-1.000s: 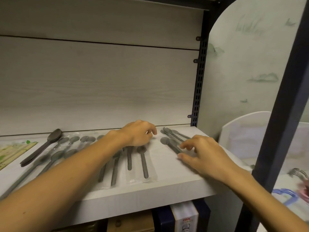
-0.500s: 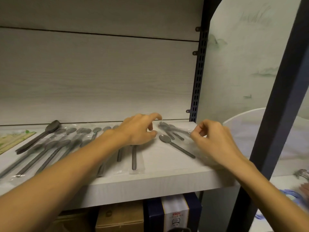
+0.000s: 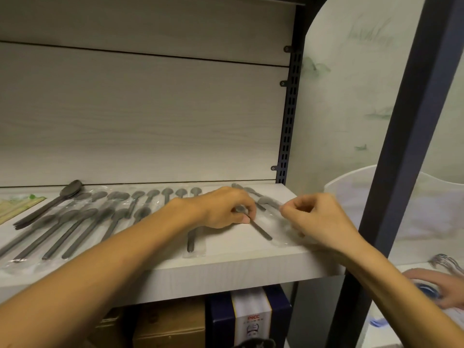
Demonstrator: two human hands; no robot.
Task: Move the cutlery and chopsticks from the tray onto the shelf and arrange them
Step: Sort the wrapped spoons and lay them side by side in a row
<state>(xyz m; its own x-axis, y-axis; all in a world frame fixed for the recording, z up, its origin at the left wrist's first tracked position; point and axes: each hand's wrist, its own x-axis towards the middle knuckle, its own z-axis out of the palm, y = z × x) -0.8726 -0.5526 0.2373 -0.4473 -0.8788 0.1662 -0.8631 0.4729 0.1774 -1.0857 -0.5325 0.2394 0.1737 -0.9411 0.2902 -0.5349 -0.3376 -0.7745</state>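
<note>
On the shelf [image 3: 226,267], the left hand [image 3: 221,209] pinches a wrapped spoon [image 3: 258,228] at its bowl; the right hand [image 3: 319,217] pinches the wrapper's edge. Best to swing the handle parallel to the spoon row [image 3: 100,217], keeping gaps even.

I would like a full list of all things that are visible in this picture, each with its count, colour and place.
wrapped spoons: many, exact count unclear, grey in clear sleeves, in rows on the shelf's left and middle
angled spoon: one, grey, wrapped, right part of shelf, under the left hand
dark spoon: one, dark grey, unwrapped, left rear
chopstick packet: one, pale with green, far left edge
shelf: one, white wood
slotted upright: one, black, right rear
boxes: several, brown, navy and white, below the shelf
forks: a few, silver, lower right
another person's hand: one, lower right
left hand: pinches the angled spoon
right hand: pinches clear wrap
</note>
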